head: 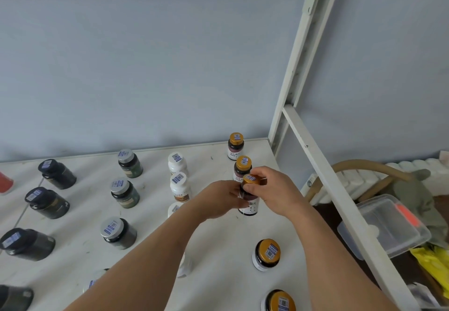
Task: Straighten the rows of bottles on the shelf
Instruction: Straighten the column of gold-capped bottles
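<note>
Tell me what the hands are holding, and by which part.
Both hands hold one gold-capped bottle: right hand at its cap, left hand round its body.

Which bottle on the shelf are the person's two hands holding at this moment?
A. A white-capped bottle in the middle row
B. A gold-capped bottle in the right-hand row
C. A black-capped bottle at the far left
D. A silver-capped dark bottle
B: both the left hand and the right hand are curled round the gold-capped bottle, which stands in line with the other gold-capped ones near the shelf's right edge.
</note>
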Demonstrator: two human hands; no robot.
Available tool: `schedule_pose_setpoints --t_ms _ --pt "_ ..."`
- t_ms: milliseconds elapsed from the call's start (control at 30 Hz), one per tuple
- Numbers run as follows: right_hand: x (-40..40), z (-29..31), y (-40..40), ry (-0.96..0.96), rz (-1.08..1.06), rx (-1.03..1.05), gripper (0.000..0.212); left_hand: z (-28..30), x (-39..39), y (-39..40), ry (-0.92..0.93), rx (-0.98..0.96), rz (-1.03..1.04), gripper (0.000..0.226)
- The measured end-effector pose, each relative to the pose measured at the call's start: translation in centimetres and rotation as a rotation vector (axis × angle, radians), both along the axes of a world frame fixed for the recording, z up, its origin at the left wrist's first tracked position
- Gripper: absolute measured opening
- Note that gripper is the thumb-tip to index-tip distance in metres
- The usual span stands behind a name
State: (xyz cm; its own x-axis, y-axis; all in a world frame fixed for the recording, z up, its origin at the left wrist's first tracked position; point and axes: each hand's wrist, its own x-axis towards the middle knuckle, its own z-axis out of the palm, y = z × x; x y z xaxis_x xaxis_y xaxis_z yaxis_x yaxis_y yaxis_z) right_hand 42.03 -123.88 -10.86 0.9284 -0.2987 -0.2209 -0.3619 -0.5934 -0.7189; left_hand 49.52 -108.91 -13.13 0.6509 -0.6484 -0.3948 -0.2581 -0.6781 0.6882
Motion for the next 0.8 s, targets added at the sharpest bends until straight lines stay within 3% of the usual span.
schedule_pose_setpoints --t_ms 467,800 --pt "0.3 0.9 -0.5 -0.048 -0.041 0.037 0.049 1.7 0.5 0.4 0.139 -0.134 -0.022 0.038" --pt "-1.0 -1.0 -0.5 0.008 -0.06 0.189 0.039 0.9 1.2 0.4 -0.206 0.098 -0.076 0.052"
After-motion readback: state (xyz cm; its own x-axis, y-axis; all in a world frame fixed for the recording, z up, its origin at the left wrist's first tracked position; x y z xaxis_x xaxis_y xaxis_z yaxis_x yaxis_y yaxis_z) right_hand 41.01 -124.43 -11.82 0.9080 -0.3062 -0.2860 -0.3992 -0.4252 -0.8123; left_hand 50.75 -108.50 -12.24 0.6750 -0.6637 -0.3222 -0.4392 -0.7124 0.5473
